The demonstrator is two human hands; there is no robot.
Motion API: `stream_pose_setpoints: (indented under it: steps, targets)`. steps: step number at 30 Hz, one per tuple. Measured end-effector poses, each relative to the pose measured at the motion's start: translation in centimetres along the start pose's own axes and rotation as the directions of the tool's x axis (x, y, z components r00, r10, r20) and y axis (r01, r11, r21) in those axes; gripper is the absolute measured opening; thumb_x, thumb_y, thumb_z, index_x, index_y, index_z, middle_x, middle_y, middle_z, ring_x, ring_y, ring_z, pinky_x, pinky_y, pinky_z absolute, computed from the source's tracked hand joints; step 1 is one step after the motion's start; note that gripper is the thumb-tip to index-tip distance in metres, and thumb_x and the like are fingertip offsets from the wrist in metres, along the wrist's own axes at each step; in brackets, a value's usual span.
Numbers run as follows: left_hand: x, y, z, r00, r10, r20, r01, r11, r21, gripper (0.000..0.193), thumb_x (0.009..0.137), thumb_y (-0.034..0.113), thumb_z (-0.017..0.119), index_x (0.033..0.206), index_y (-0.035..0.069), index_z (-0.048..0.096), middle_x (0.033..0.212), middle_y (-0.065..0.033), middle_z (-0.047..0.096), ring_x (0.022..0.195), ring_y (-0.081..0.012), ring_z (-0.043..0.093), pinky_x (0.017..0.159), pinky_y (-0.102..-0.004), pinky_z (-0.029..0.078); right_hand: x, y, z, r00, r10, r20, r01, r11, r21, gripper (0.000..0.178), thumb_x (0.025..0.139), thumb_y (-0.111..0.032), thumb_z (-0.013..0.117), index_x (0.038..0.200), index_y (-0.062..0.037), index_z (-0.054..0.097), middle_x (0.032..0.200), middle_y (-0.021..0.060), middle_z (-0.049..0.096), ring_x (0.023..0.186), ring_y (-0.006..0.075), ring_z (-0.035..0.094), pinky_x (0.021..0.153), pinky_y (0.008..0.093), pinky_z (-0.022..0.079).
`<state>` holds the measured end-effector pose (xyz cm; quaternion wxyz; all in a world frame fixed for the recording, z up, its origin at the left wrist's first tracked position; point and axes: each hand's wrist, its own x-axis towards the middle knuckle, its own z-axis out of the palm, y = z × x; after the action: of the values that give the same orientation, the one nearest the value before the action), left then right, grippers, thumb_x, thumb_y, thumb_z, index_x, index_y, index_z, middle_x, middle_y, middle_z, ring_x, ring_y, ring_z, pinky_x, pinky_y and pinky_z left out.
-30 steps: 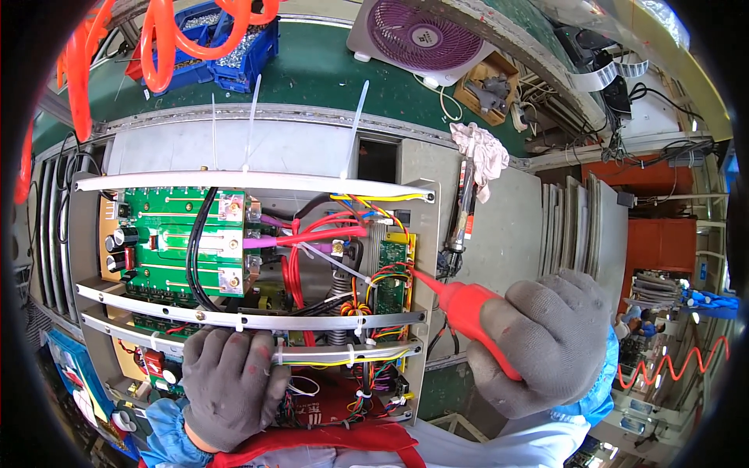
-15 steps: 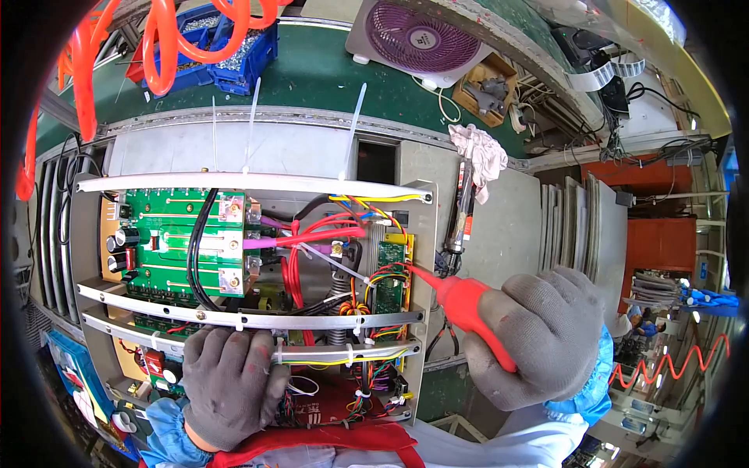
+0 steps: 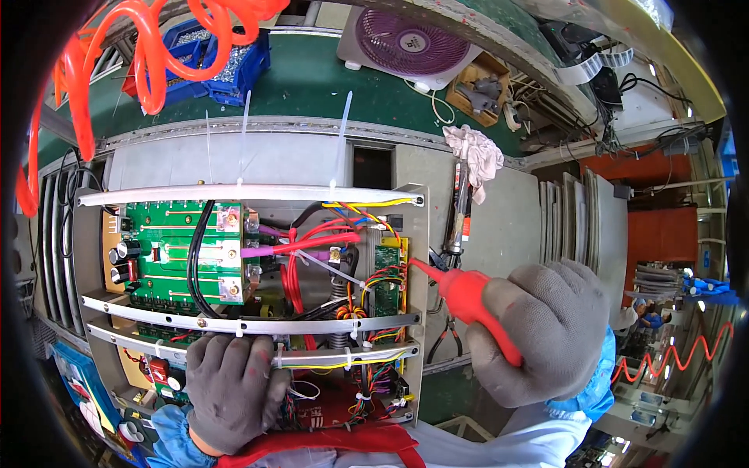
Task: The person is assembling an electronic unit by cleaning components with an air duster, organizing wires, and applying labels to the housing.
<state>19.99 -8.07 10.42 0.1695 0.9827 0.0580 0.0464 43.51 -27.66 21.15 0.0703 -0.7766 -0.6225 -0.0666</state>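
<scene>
My right hand [image 3: 542, 335], in a grey glove, is closed around a red squeeze bottle [image 3: 466, 296] with a long tapered nozzle. The nozzle's tip lies over the right side panel of the metal chassis [image 3: 419, 234], close to a yellow-edged green circuit board [image 3: 388, 277] with thin coloured wires; whether it touches cannot be made out. My gloved left hand [image 3: 234, 390] has its fingers curled over the chassis's lower metal bar [image 3: 312, 358]. Inside the chassis sit a large green circuit board [image 3: 173, 257], thick red wires [image 3: 292, 273] and black cables [image 3: 195, 265].
Behind the chassis, white cable ties [image 3: 343, 132] stand up from its rear bar. Beyond are blue bins of small metal parts [image 3: 242, 74], an orange coiled hose [image 3: 148, 54] and a purple fan [image 3: 413, 43]. Right of the chassis lie a pink cloth [image 3: 476, 152], a tool [image 3: 459, 210] and pliers [image 3: 445, 343].
The bottle's nozzle has shifted slightly outward from the wires toward the chassis's right panel. My left hand keeps its place on the bar, while the whole view has shifted a little.
</scene>
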Motion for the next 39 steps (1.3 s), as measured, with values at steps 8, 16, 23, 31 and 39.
stream_pose_setpoints:
  steps: [8,16,23,31,39]
  targets:
    - [-0.11,0.14,-0.13,1.000,-0.011,0.025,0.011,1.000,0.008,0.035,0.092,0.034,0.056,0.107,0.002,0.060,0.085,-0.0109,0.055,0.079,-0.0292,0.055,0.078,-0.0465,0.041,0.00,0.23,0.29,1.000,0.013,0.001,-0.013,0.997,0.075,0.032,0.063,-0.019,0.071,0.089,-0.0035,0.065,0.070,0.0049,0.052,0.051,0.0196,0.052,0.046,0.0357,0.038]
    - [0.10,0.00,-0.15,1.000,0.002,0.002,-0.002,1.000,-0.004,0.034,0.091,0.032,0.057,0.106,0.002,0.061,0.086,-0.0110,0.056,0.080,-0.0291,0.056,0.077,-0.0463,0.042,0.53,0.11,0.31,0.999,-0.024,0.036,0.022,0.999,0.046,0.030,0.062,-0.019,0.072,0.087,-0.0038,0.066,0.069,0.0044,0.051,0.049,0.0187,0.051,0.045,0.0348,0.037]
    - [0.01,-0.14,0.01,1.000,0.005,-0.016,-0.005,1.000,-0.003,0.032,0.091,0.031,0.058,0.104,0.002,0.061,0.085,-0.0105,0.055,0.079,-0.0284,0.056,0.076,-0.0453,0.042,0.48,-0.01,-0.12,0.999,0.009,0.049,-0.015,0.994,0.111,0.030,0.060,-0.018,0.073,0.086,-0.0049,0.066,0.068,0.0048,0.053,0.049,0.0202,0.052,0.045,0.0343,0.038]
    - [-0.07,0.09,0.00,1.000,0.002,-0.015,-0.002,1.000,0.008,0.032,0.091,0.031,0.058,0.103,0.002,0.061,0.085,-0.0101,0.055,0.079,-0.0278,0.056,0.076,-0.0448,0.042,0.35,0.24,0.19,1.000,0.008,-0.005,-0.007,0.996,0.089,0.033,0.061,-0.016,0.073,0.091,-0.0039,0.066,0.067,0.0045,0.051,0.050,0.0208,0.052,0.045,0.0350,0.038]
    - [0.13,0.01,-0.19,1.000,0.002,-0.005,-0.002,1.000,-0.015,0.033,0.089,0.031,0.059,0.104,0.002,0.061,0.086,-0.0106,0.057,0.080,-0.0282,0.057,0.077,-0.0455,0.042,0.66,0.19,0.10,1.000,0.009,0.017,-0.010,0.999,0.048,0.031,0.061,-0.016,0.072,0.088,-0.0047,0.065,0.068,0.0049,0.052,0.051,0.0204,0.052,0.046,0.0354,0.038]
